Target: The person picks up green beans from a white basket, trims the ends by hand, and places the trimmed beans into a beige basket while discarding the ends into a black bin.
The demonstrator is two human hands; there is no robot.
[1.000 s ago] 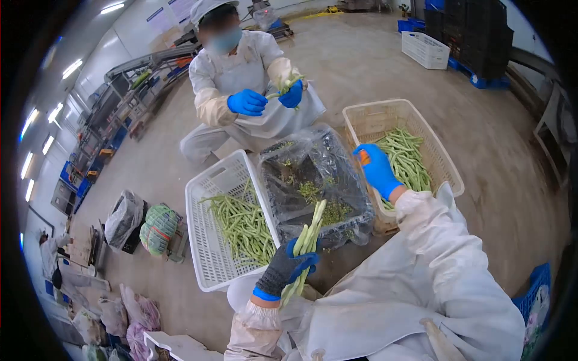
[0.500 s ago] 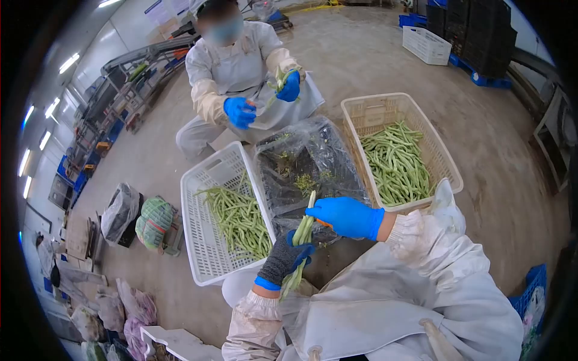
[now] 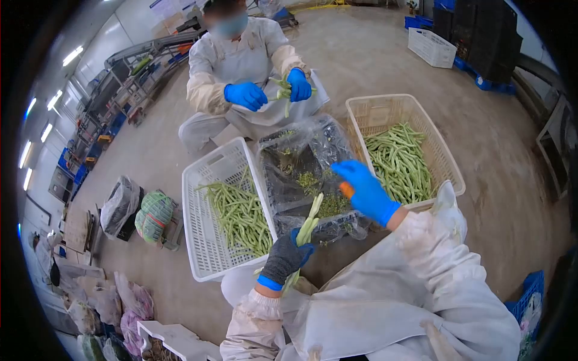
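My left hand (image 3: pixel 285 260), in a dark grey and blue glove, is closed around a bunch of green beans (image 3: pixel 310 225), whose pale ends point up and away from me. My right hand (image 3: pixel 366 191), in a blue glove, is apart from the bunch, over the right side of a crate lined with clear plastic (image 3: pixel 282 207). A small orange object (image 3: pixel 347 189) shows in its grip; the rest of it is hidden by the fingers. Bits of green trimmings (image 3: pixel 308 183) lie in the lined crate.
A white crate of green beans (image 3: pixel 191 237) stands left, a beige crate of green beans (image 3: pixel 450 171) right. Opposite me a person in blue gloves (image 3: pixel 245 96) holds some beans. Farther left are a wrapped green bundle (image 3: pixel 155 218) and bags (image 3: pixel 133 298).
My right hand has left the bean ends and moved right, over the lined crate. My left hand still holds the bunch. The other person's hands have shifted around their beans.
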